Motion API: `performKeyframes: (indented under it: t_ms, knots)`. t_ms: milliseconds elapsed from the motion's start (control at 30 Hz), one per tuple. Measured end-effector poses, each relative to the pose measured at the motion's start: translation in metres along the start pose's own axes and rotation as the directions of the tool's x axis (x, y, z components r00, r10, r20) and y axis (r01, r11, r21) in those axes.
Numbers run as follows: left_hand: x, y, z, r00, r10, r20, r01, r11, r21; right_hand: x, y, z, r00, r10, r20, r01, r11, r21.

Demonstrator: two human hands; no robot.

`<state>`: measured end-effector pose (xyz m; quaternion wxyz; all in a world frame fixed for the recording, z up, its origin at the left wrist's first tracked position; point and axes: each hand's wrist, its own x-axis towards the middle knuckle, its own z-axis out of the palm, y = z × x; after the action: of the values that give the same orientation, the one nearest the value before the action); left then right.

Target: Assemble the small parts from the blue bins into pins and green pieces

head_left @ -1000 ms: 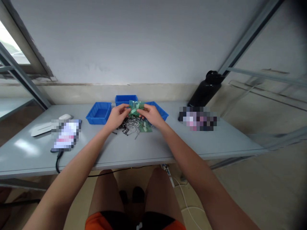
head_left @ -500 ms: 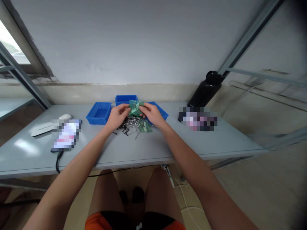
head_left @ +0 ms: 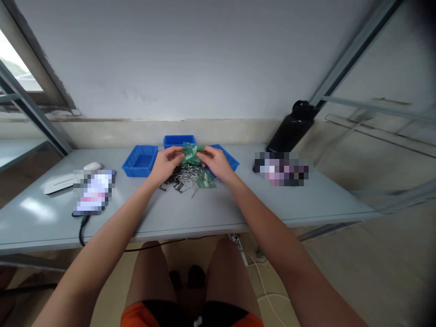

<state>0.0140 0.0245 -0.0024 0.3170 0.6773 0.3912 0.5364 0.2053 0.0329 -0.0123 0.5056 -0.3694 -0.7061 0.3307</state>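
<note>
A green translucent bag (head_left: 191,153) with light pieces inside is pinched between both hands, above a pile of screws (head_left: 188,174). My left hand (head_left: 166,164) grips its left edge with thumb and fingers. On the other side, my right hand (head_left: 215,161) holds the right edge. A second green bag (head_left: 207,180) lies on the table at the right of the pile. Dark screws lie at the pile's left and front.
Blue bins stand at the left (head_left: 141,161), behind the hands (head_left: 179,140) and partly under my right hand (head_left: 227,154). A black bottle (head_left: 292,127) and a blurred object (head_left: 282,169) are at the right. A phone (head_left: 94,193) with a cable and a white case (head_left: 92,166) lie left.
The held green bag has creased and shifted slightly between my fingers. Both hands stay in nearly the same place, still holding it.
</note>
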Motion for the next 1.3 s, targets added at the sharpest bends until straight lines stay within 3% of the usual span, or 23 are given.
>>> performKeyframes:
  t_ms: [233, 533, 1300]
  knots:
    - [-0.0019, 0.0078, -0.0006, 1.000, 0.000, 0.003, 0.000, 0.999, 0.035, 0.0003, 0.0007, -0.0010, 1.000, -0.001, 0.020, 0.000, 1.000, 0.012]
    - [-0.0022, 0.0076, 0.0008, 0.999, -0.054, 0.004, 0.054, 0.997, -0.046, 0.0004, -0.0003, -0.0009, 1.000, 0.022, 0.020, -0.023, 1.000, 0.021]
    - [-0.0017, 0.0085, -0.0027, 1.000, 0.001, 0.002, -0.001, 1.000, 0.007, -0.0003, -0.0022, -0.0005, 1.000, 0.011, 0.020, -0.012, 0.997, 0.079]
